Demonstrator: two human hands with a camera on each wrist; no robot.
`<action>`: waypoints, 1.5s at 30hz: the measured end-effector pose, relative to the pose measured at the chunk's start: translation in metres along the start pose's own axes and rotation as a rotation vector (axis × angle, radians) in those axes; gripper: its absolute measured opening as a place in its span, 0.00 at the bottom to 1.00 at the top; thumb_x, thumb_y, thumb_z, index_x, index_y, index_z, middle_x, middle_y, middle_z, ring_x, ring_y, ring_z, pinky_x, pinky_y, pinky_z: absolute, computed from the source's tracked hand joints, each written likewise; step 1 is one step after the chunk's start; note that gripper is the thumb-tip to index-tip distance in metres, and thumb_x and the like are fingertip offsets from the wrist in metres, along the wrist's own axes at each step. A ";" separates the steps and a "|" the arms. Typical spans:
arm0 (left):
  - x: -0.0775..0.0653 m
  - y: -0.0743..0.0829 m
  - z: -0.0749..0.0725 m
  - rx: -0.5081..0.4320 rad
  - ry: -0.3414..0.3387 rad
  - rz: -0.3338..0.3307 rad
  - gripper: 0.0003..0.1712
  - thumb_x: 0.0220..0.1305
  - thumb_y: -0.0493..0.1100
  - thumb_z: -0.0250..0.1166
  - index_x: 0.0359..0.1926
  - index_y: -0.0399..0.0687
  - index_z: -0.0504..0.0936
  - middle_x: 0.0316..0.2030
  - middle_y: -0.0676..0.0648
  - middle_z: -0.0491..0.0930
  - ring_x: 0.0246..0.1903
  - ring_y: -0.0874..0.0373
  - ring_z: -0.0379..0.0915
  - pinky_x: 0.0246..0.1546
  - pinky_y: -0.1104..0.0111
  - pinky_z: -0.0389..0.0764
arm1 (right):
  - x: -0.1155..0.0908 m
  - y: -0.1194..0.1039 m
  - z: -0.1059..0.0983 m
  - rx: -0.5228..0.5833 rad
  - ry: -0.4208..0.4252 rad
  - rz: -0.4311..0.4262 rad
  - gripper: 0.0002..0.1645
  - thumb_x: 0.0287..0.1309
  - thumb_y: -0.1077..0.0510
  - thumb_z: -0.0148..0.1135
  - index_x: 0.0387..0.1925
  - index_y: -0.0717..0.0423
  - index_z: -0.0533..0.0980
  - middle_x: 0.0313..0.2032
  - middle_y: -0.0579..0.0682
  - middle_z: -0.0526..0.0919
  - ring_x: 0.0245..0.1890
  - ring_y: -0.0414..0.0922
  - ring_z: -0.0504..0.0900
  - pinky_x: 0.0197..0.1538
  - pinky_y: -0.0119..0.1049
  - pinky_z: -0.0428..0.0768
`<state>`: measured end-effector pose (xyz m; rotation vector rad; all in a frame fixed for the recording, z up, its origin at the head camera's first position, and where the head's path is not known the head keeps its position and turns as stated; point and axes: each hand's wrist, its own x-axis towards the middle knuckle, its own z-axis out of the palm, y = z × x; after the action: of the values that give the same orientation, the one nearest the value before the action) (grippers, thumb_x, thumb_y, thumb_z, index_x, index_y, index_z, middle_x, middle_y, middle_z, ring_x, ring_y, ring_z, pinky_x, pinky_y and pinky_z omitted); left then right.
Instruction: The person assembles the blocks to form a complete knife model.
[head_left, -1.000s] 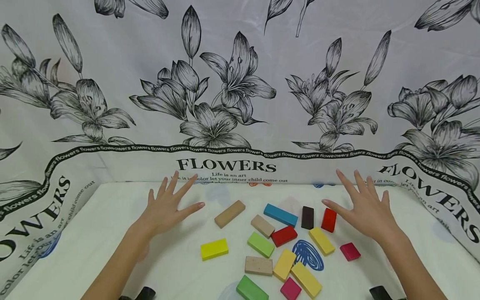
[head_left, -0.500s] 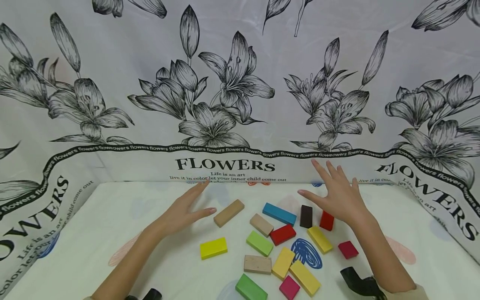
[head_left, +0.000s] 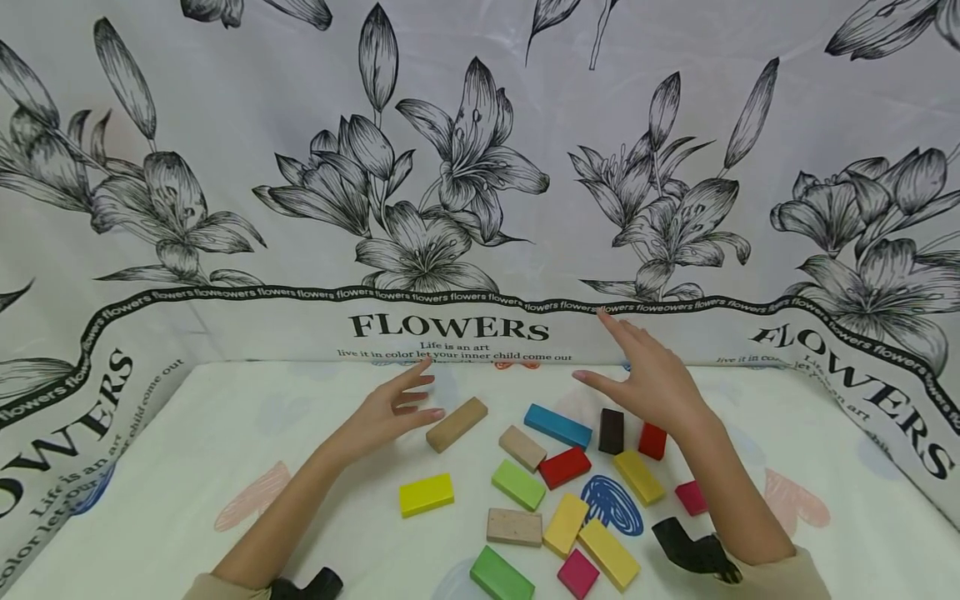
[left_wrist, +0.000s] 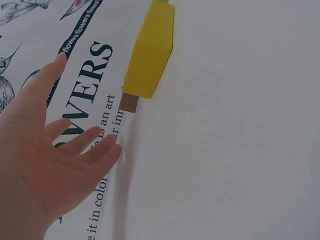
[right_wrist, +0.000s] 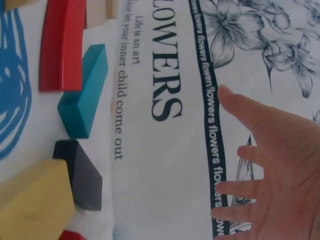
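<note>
In the head view my left hand (head_left: 386, 415) hovers just left of a tan wooden block (head_left: 457, 424), its fingers loosely extended and nothing in them. My right hand (head_left: 652, 379) is held above the dark brown block (head_left: 611, 431) and a red block (head_left: 652, 441), fingers straight and spread from the thumb. The blue block (head_left: 557, 427) lies between the two hands. The left wrist view has the left palm (left_wrist: 55, 160) beside a bright yellow block (left_wrist: 150, 50). Seen from the right wrist, the right palm (right_wrist: 285, 170) is apart from the teal-looking block (right_wrist: 85, 92).
Several more blocks lie scattered in the middle: light green (head_left: 518, 485), green (head_left: 502, 573), yellow (head_left: 611, 554), crimson (head_left: 577, 573) and tan (head_left: 514, 527). Behind the white patterned cloth (head_left: 172, 467) hangs a flower-printed sheet (head_left: 480, 325).
Both hands have moved inward, the right one leftward over the red and dark brown blocks, the left one rightward toward the tan block. Their fingers are less spread. The blocks stay put.
</note>
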<state>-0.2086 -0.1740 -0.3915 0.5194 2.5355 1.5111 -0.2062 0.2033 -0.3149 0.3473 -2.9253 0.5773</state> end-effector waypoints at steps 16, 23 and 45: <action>0.001 -0.014 0.016 -0.131 -0.029 0.005 0.37 0.70 0.41 0.70 0.75 0.35 0.70 0.67 0.35 0.78 0.66 0.38 0.75 0.69 0.51 0.74 | 0.001 0.000 0.023 0.247 -0.017 -0.044 0.49 0.65 0.49 0.74 0.80 0.55 0.62 0.69 0.68 0.75 0.65 0.70 0.76 0.54 0.63 0.84; -0.001 -0.017 0.023 -0.099 -0.017 -0.012 0.35 0.67 0.43 0.73 0.73 0.39 0.75 0.65 0.40 0.81 0.66 0.42 0.75 0.69 0.49 0.72 | 0.001 0.007 0.036 0.312 -0.080 -0.058 0.41 0.66 0.52 0.73 0.75 0.59 0.69 0.62 0.67 0.81 0.56 0.65 0.83 0.52 0.56 0.86; -0.005 -0.019 0.023 -0.075 -0.101 0.025 0.36 0.69 0.33 0.66 0.76 0.42 0.71 0.68 0.42 0.79 0.70 0.41 0.70 0.74 0.42 0.61 | 0.002 0.012 0.057 0.475 -0.354 -0.062 0.28 0.62 0.58 0.75 0.60 0.66 0.81 0.50 0.59 0.88 0.50 0.54 0.85 0.55 0.49 0.85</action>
<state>-0.2014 -0.1646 -0.4194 0.6036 2.3961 1.5403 -0.2166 0.1912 -0.3707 0.6488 -3.0510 1.3284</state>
